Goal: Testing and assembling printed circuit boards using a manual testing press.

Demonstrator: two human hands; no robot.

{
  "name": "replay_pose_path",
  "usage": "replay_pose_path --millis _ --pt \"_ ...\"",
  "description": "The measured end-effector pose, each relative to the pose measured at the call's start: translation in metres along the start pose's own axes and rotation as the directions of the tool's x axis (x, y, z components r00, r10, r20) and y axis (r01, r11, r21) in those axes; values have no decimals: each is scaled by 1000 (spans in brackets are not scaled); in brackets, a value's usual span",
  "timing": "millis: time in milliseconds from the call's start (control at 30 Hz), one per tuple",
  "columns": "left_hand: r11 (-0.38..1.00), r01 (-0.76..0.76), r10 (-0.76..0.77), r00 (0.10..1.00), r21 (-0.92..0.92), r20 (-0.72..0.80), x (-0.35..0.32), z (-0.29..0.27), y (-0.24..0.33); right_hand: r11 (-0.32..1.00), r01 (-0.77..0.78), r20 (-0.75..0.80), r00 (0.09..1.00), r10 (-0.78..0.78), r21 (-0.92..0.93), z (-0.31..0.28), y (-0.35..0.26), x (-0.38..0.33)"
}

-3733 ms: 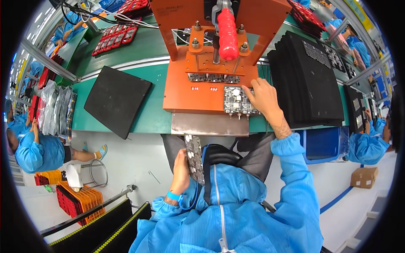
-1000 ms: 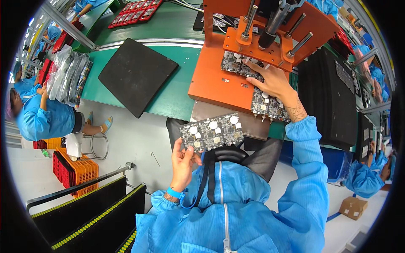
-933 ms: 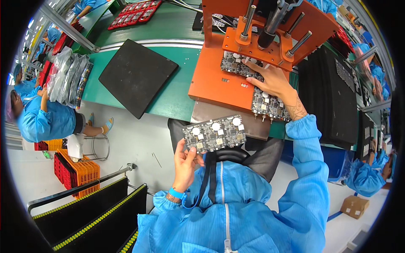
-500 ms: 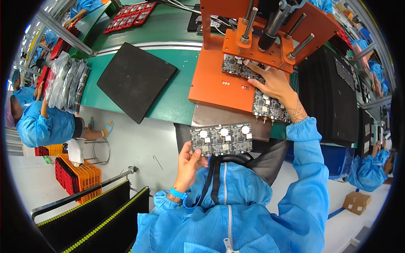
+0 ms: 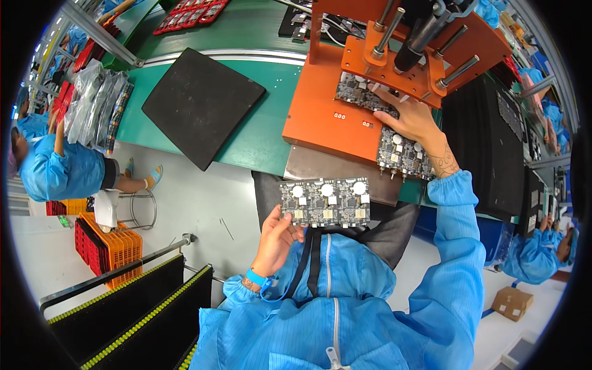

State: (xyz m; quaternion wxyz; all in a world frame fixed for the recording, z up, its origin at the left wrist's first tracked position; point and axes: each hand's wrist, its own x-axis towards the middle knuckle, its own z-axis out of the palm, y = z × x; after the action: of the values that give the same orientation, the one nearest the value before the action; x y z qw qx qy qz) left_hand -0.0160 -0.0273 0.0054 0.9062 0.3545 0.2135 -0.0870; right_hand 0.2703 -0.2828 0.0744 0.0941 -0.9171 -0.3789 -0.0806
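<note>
In my left hand [image 5: 275,243] is a dark circuit board panel [image 5: 325,202] with three white round parts, gripped by its lower left corner above my lap. A wrist strap with a blue band [image 5: 259,279] circles that wrist. My right hand [image 5: 416,118] reaches into an orange press [image 5: 320,117], its thumb and forefinger stretched apart, touching the right end of a second circuit board [image 5: 357,91] under the press plate. The other fingertips are partly hidden there. Below that hand, a third circuit board [image 5: 402,153] lies at the press's front right, partly covered by my wrist.
A black foam sheet [image 5: 203,105] overhangs the green bench's near edge. Bagged boards [image 5: 98,98] stand left, beside a seated co-worker [image 5: 61,160]. Black sheets [image 5: 478,135] are stacked right of the press. A black slotted rack [image 5: 123,314] and an orange crate [image 5: 126,246] stand lower left.
The whole view has shifted slightly, with the press now farther right. The panel in my left hand sits more level. My right hand stays at the board in the press.
</note>
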Motion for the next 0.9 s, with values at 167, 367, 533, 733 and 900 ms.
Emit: replay_pose_path --millis 167,367,533,733,900 --pt "997 4 -1 999 -72 40 -1 -9 -5 996 -87 165 983 80 33 -8 -1 4" --pt "994 -30 23 998 -105 -65 -9 2 -7 990 -139 218 966 137 -6 -15 -17 9" --pt "993 -49 45 998 -107 -42 -13 -5 -15 995 -98 169 980 103 -35 -5 -2 2" --pt "987 -74 72 997 -141 -19 -7 -6 -19 991 135 -29 990 -136 -14 -8 -10 4" --pt "964 -193 184 981 -186 -63 -4 -8 -6 802 586 -45 803 -594 -118 -40 -84 -24"
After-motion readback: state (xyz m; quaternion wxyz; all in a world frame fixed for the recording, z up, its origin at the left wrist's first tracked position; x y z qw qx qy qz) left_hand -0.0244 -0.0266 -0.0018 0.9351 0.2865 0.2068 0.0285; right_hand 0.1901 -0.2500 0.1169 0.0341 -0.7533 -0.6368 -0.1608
